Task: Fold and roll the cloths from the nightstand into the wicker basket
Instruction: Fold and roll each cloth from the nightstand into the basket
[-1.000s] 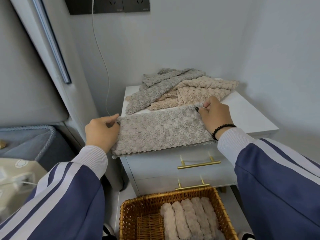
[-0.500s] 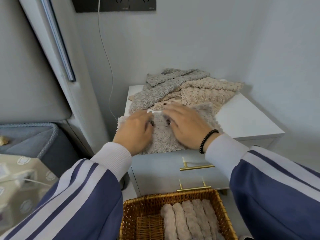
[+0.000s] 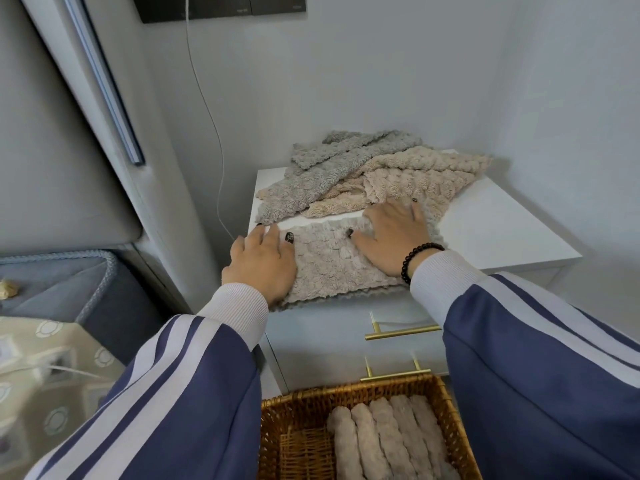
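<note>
Left hand (image 3: 263,263) and right hand (image 3: 394,237) press flat, fingers straight, on one folded beige cloth (image 3: 332,261). Beyond them lies a cloth pile (image 3: 363,178); nearer, a wicker basket (image 3: 277,427) holds five rolled cloths (image 3: 388,441).

A white two-drawer nightstand (image 3: 502,237) stands in a wall corner. On its front edge lies a folded beige fluffy cloth (image 3: 332,261) — the left hand (image 3: 263,261) rests flat on its left end, the right hand (image 3: 394,237) flat on its right. Behind it sits a heap of grey and beige fluffy cloths (image 3: 374,174). Below, before the drawers, a brown wicker basket (image 3: 273,431) holds five beige rolled cloths (image 3: 388,445) side by side on its right.
</note>
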Demonstrator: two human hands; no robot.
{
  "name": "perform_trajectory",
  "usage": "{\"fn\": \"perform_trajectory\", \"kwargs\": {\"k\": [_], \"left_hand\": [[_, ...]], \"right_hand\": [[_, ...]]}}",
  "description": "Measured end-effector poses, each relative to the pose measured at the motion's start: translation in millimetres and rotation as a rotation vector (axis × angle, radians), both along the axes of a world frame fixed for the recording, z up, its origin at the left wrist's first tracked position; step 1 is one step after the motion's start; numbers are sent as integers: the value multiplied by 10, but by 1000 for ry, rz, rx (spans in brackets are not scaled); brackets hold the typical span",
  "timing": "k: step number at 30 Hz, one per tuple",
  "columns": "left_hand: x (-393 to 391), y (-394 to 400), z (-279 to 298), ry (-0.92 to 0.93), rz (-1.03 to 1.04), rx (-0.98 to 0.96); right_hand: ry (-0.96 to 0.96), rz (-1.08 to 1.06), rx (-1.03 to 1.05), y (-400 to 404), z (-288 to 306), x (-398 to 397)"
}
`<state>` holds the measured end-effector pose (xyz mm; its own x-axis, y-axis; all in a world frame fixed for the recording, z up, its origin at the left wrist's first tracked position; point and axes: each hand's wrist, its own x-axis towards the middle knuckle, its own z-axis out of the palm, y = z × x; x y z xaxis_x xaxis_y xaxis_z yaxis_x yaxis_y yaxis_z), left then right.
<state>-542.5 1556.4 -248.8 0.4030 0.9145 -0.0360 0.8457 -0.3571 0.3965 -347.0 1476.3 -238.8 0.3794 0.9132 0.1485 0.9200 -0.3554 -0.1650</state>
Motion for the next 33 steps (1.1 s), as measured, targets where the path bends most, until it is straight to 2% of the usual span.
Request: {"fn": "perform_trajectory", "kwargs": {"k": [4,10,12,15,17,20,23,28,33], "left_hand": [[17,-79,72,-212,169,11],[-149,-14,98,-564,436,-191],[-207,-74,111,-691,435,-189],[-259,-189,149,-780,420,-142],[-269,-268,214,-855,427,-145],[-318,-362,358,-996,443,-270],[-393,-471,543,-1110,406,-382],[-530,-757,650,-1144,298,-406],[-653,-1055,708,-1167,185,-520]], "right_hand": [[61,-46,115,-88,114,66],[171,-120,310,-326,281,155],[164,-146,282,-389,330,147],[127,-167,224,-504,335,104],[229,-185,273,-632,369,68],[498,-175,365,-847,482,31],[651,-195,460,-1033,661,11],[850,-235,607,-1413,846,28],[1029,-235,632,-1823,791,106]]}}
